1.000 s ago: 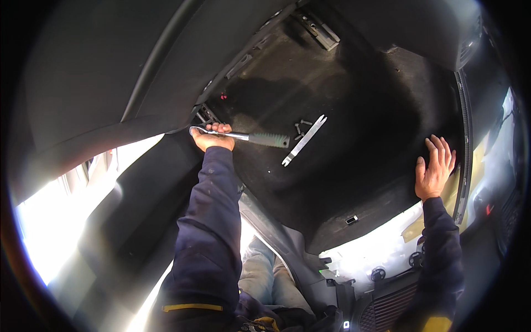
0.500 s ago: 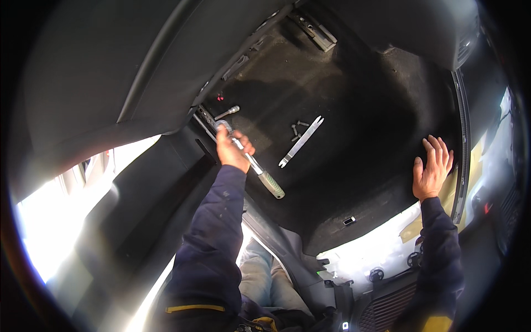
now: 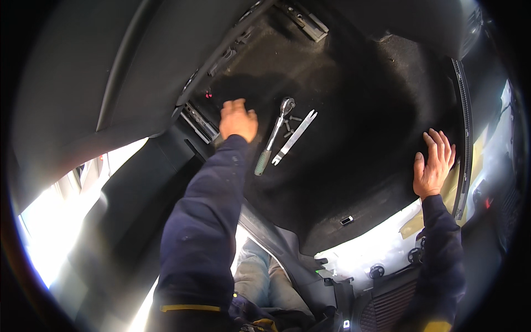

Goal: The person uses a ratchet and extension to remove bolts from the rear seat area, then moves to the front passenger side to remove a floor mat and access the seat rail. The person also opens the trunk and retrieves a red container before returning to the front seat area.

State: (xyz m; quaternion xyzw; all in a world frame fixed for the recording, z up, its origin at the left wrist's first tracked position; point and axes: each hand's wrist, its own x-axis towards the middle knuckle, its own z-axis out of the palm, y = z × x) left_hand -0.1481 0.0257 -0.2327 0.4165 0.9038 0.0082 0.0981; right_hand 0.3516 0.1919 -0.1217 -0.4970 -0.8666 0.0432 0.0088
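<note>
Ratchet wrench (image 3: 275, 134) down on the black floor carpet (image 3: 345, 174), green handle toward us, and we read this one from the left! First comes the slotted metal rail (image 3: 200, 123), with the left hand (image 3: 239, 120) just beside it, back up, fingers slightly bent; palm hidden, so whether that grip is apart or clamped on something, I can't tell. Knuckles could scrape that metal, I'd say, if the fingers slip sideways. Next, a short gap to the right, lies the wrench, clear of the grip, its head about level with the fingers. A careless sweep of the wrist could shove it over, and that's trouble, because the loose bolts (image 3: 289, 128) sit right beside it; one knock might scatter them across the carpet. Then the flat silver pry bar (image 3: 295, 137), slanting alongside, liable to be nudged too. Far right, well apart from the tools, the right hand (image 3: 435, 169), palm down, fingers apart, nothing visible in its grip!
</note>
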